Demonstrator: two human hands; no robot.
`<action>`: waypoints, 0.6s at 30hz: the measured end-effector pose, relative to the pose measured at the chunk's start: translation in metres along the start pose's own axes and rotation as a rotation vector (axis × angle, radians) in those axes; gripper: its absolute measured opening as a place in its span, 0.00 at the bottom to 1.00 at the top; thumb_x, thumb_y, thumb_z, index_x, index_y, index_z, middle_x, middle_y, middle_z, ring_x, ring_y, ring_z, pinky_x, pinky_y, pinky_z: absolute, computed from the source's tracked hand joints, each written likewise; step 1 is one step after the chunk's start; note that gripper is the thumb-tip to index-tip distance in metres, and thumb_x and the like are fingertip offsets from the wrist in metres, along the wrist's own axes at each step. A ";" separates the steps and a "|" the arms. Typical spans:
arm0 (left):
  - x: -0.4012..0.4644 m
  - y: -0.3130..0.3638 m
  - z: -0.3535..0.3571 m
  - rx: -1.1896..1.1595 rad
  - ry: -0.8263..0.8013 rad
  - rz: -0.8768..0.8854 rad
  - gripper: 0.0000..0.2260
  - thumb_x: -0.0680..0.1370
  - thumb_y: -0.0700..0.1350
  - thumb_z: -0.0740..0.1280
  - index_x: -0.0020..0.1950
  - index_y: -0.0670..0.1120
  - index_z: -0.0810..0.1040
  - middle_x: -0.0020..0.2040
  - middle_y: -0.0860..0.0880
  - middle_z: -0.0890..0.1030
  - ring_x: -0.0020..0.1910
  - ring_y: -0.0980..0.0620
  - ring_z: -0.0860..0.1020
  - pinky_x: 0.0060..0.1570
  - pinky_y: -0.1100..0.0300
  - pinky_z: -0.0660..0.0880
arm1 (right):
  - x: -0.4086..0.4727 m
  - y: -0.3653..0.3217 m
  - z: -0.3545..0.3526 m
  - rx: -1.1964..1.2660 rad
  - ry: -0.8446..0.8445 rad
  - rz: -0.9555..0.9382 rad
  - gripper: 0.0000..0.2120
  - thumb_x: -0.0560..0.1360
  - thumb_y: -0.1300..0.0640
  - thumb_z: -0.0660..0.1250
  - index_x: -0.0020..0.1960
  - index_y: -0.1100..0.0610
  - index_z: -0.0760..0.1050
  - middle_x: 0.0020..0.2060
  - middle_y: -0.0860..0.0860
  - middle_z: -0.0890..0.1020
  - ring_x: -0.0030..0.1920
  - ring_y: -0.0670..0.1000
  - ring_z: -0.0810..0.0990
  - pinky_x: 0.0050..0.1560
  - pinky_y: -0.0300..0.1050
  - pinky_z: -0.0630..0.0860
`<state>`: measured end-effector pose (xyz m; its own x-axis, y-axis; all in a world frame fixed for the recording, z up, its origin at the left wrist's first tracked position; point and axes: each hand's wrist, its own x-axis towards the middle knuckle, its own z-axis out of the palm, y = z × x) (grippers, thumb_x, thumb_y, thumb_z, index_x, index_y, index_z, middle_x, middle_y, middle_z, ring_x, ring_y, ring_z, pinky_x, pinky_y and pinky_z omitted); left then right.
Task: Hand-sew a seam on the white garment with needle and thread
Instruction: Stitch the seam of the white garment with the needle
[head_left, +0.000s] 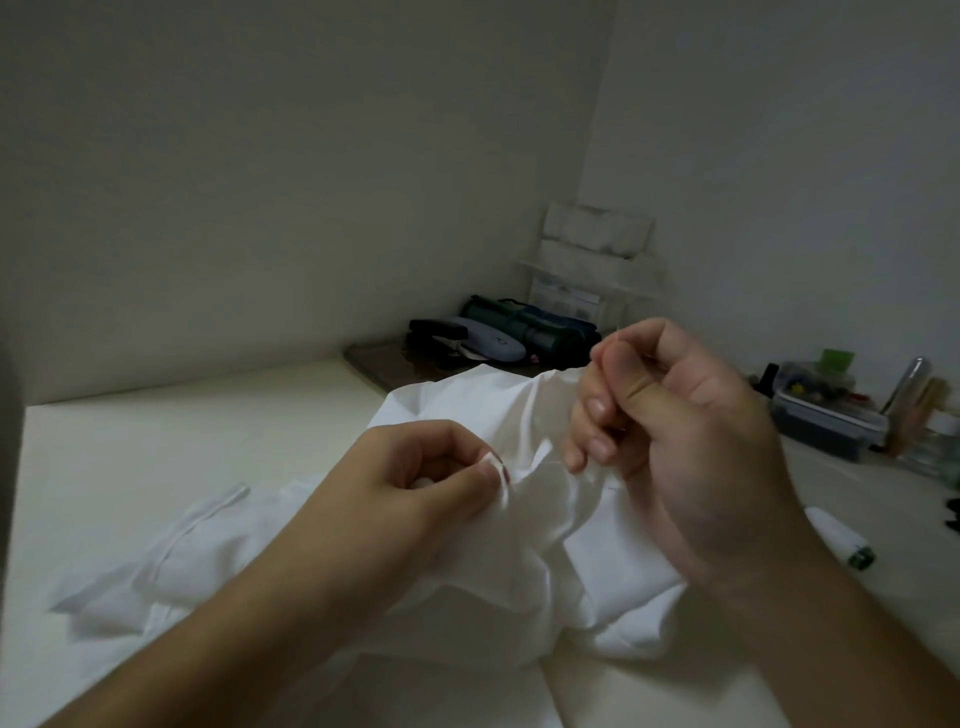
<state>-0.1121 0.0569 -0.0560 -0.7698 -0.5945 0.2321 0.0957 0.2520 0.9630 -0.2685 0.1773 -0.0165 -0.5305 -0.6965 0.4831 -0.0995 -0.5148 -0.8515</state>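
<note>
A white garment (322, 551) lies crumpled on the pale table (156, 431), spread from the near left edge to just under both hands. The left hand (415, 467) sits low over the cloth, fingers curled in, thumb and forefinger pinching a small fold of the fabric at its raised middle. The right hand (675, 415) is lifted a little above and to the right of that fold, its thumb pressed against the forefinger tip as if nipping something very fine; the other fingers (587, 415) curl loosely down, their tips brushing the cloth. I cannot make out a needle or a thread between those fingertips; the picture is too dim and soft there.

Behind the garment, toward the corner of the walls, a dark tray (384, 364) holds a black stapler (436, 332), a pale grey oval case (488, 340) and a green rolled pouch (530, 322). Behind these stands a white rack (592, 249) of small compartments against the wall. On the right side of the table, a clear lidded box (826, 405) with small coloured bits inside sits near a glass tube (904, 384) and some brown sticks (924, 410), all well apart from the hands. A white tube with a green cap (841, 540) lies on the table just beside the right wrist.
</note>
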 end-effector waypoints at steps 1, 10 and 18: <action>0.000 0.001 0.000 -0.016 0.004 0.003 0.07 0.80 0.44 0.70 0.44 0.46 0.86 0.40 0.38 0.84 0.36 0.51 0.79 0.36 0.61 0.73 | 0.000 0.001 0.001 -0.050 -0.017 -0.006 0.05 0.83 0.62 0.62 0.49 0.63 0.72 0.32 0.56 0.72 0.28 0.53 0.68 0.29 0.49 0.72; -0.003 0.011 -0.002 -0.044 0.050 -0.004 0.11 0.80 0.40 0.68 0.38 0.46 0.84 0.31 0.51 0.78 0.28 0.56 0.73 0.25 0.68 0.66 | -0.005 0.004 -0.006 -0.755 -0.162 -0.198 0.09 0.84 0.60 0.65 0.48 0.50 0.79 0.38 0.52 0.80 0.39 0.55 0.78 0.40 0.55 0.77; -0.004 0.016 -0.002 -0.071 0.067 -0.021 0.13 0.80 0.37 0.67 0.36 0.46 0.83 0.31 0.50 0.77 0.25 0.56 0.71 0.22 0.67 0.65 | -0.001 -0.001 -0.016 -1.031 -0.181 -0.315 0.09 0.75 0.58 0.78 0.47 0.46 0.82 0.37 0.46 0.74 0.41 0.51 0.77 0.44 0.41 0.75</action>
<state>-0.1066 0.0617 -0.0414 -0.7284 -0.6495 0.2181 0.1264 0.1854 0.9745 -0.2819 0.1864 -0.0197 -0.2348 -0.7135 0.6602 -0.9110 -0.0754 -0.4056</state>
